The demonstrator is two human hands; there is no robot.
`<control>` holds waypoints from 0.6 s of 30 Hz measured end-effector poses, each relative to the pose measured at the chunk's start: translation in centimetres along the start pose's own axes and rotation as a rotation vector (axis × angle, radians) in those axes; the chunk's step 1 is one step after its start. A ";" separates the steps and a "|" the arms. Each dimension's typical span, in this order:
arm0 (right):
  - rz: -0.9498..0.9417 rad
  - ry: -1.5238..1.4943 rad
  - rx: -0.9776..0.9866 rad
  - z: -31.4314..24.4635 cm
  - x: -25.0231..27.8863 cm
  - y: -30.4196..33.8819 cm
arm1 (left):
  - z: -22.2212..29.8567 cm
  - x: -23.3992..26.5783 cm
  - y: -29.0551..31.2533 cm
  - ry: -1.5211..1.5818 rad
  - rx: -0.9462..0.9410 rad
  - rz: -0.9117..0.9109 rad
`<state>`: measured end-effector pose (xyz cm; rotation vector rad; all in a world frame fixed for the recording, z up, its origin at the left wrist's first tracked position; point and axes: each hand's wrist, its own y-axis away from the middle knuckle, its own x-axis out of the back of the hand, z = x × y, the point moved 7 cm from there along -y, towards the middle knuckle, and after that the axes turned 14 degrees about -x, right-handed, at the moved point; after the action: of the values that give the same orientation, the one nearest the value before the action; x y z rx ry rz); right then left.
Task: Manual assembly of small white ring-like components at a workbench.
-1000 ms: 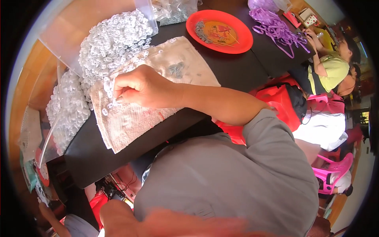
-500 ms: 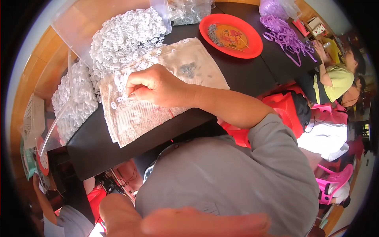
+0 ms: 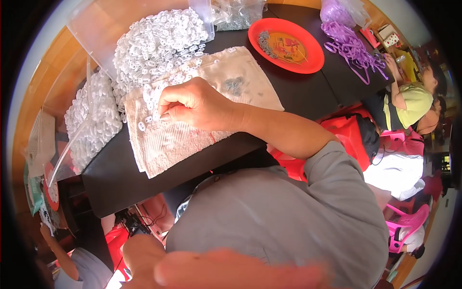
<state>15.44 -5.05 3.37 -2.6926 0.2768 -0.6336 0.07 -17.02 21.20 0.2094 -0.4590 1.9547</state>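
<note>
My right hand (image 3: 197,106) is over a folded beige towel (image 3: 192,153) on the dark table. Its thumb and forefinger are pinched together among small white oval pieces with two holes (image 3: 141,126). What lies between the fingertips is too small to make out. At the lower edge, close to the camera and in front of my grey shirt, is my left hand (image 3: 231,272). It is smeared by motion, so its fingers cannot be read. On the towel, right of my right hand, lies a small patch of thin grey bits (image 3: 234,86).
A large heap of white pieces (image 3: 159,41) spills from a clear plastic container (image 3: 91,21). More white pieces (image 3: 91,120) fill the left side. A red plate (image 3: 313,53), purple ribbon (image 3: 353,50) and a clear bag (image 3: 238,17) lie farther back. Other people sit right and lower left.
The whole view has shifted slightly. My right hand keeps its pinch at nearly the same place on the towel. The blurred left hand has moved a little at the lower edge.
</note>
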 end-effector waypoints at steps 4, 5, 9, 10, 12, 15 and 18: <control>0.007 -0.004 0.012 0.0 0.2 0.0 | -3.6 1.7 1.2 0.391 0.129 0.240; -0.001 0.000 0.010 -0.2 0.0 -0.1 | -3.7 1.8 0.7 0.579 -0.022 0.265; -0.019 -0.003 -0.019 -0.3 0.0 0.0 | -0.9 0.0 0.1 0.168 0.252 0.231; -0.021 -0.009 -0.010 -0.1 0.0 0.0 | -0.3 -0.4 -0.2 0.032 0.340 0.212; -0.020 -0.022 0.005 -0.3 -0.2 0.0 | -0.4 0.4 0.3 -0.116 0.429 0.193; 0.001 -0.009 0.004 -0.2 0.1 0.0 | -1.0 1.3 -0.1 0.157 0.116 0.028; -0.014 -0.011 0.002 -0.2 -0.4 -0.1 | -1.6 1.4 0.3 0.230 -0.189 0.094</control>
<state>14.99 -4.85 3.39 -2.6981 0.2543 -0.6225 -0.66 -15.32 20.13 -0.1592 -0.5051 1.9839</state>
